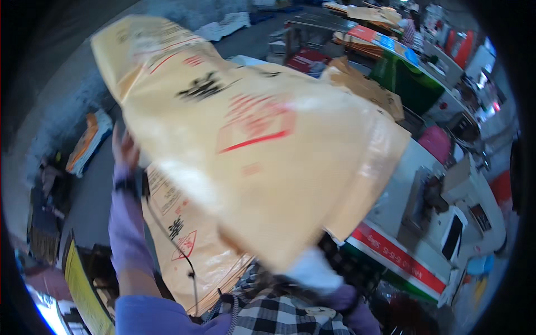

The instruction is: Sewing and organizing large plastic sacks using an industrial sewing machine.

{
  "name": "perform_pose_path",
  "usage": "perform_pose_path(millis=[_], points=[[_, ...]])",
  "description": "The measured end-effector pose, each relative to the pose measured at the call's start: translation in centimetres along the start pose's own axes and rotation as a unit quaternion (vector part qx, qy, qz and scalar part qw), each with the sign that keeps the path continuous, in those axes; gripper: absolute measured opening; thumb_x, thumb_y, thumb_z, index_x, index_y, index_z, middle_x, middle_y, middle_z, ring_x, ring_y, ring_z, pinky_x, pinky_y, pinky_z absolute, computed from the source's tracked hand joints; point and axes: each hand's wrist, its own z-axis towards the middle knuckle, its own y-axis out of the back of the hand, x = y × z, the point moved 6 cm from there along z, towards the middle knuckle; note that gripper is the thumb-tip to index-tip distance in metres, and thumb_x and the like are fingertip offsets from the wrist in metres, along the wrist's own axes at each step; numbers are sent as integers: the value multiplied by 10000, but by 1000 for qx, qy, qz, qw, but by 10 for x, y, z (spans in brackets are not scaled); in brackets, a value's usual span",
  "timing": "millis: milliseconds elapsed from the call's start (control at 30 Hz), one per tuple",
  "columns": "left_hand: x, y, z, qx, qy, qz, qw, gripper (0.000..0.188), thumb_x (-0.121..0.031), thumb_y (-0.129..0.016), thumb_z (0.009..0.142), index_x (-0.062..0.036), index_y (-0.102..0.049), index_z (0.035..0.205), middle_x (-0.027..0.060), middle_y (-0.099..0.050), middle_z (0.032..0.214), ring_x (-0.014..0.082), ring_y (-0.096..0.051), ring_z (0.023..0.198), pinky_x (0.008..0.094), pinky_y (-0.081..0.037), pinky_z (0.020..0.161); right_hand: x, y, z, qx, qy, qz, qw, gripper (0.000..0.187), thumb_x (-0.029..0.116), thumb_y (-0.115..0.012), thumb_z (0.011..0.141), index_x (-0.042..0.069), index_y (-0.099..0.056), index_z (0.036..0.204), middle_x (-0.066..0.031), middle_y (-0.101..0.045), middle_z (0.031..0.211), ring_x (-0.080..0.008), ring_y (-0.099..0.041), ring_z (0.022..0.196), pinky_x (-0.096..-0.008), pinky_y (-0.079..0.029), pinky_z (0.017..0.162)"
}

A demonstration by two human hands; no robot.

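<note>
As far as can be judged from the blur, caught in the middle of lifting and swinging over a big tan woven sack [262, 151] with red and black printing. Spread wide above and in front of both hands, upper end far beyond the fingertips, lower corner down near the chest. Left hand [124, 148] raised at the sack's left edge, dark band at the wrist, lilac sleeve below; fingertips lost behind the cloth, so cannot tell how far closed or whether truly gripping. Right hand [312, 269] seen only as a pale blurred shape under the lower corner of the sack; impossible to say whether curled on the hem or merely beneath it. Just under the left wrist, a stack of like sacks [181, 234] lying flat, with a thin black cable [190, 268] trailing across it. Probably needing next a firm hold at two corners and a clean sweep, kept flat so as not to fold. Beyond the right fingers, little room: a white work table [399, 184] with a sewing machine [466, 212] close by the sack's right edge, and a green bench [407, 84] further off. Outward of the left fingers, more room over grey floor [92, 190], with only a small pile of bags [86, 142] well apart.
</note>
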Motion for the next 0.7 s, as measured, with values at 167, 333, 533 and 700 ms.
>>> perform_pose_path(millis=[167, 333, 533, 700], points=[[166, 47, -175, -99, 45, -68, 992, 853, -674, -440, 899, -4, -374, 1423, 175, -477, 1398, 321, -497, 1250, 452, -407, 1058, -41, 4, 1, -6, -51, 13, 999, 246, 118, -620, 774, 54, -620, 1012, -103, -576, 975, -278, -560, 999, -414, -467, 878], [195, 153, -207, -110, 164, 321, 926, 431, -257, -537, 973, 12, -514, 1309, 128, -640, 1179, 249, -640, 1022, 374, -522, 893, -129, 98, -9, -207, -255, -274, 904, 588, 21, -696, 741, 56, -524, 1302, -212, -538, 1233, -414, -497, 1159, -461, -400, 1017], [51, 158, -166, -209, 6, 524, 825, 219, -184, -620, 913, 25, -682, 931, 0, -632, 783, 86, -544, 655, 287, -423, 529, -196, 62, -19, -51, -266, -169, 948, 621, 111, -700, 816, 109, -467, 1392, -197, -619, 1123, -300, -622, 972, -389, -489, 777], [-97, 169, -276, -321, -88, 486, 808, 224, -112, -570, 938, 28, -642, 1098, 29, -644, 877, 88, -597, 755, 235, -471, 649, -73, -36, 36, 77, -375, 166, 909, 690, 97, -637, 823, 70, -360, 1455, -229, -594, 1193, -330, -627, 1013, -402, -491, 826]])
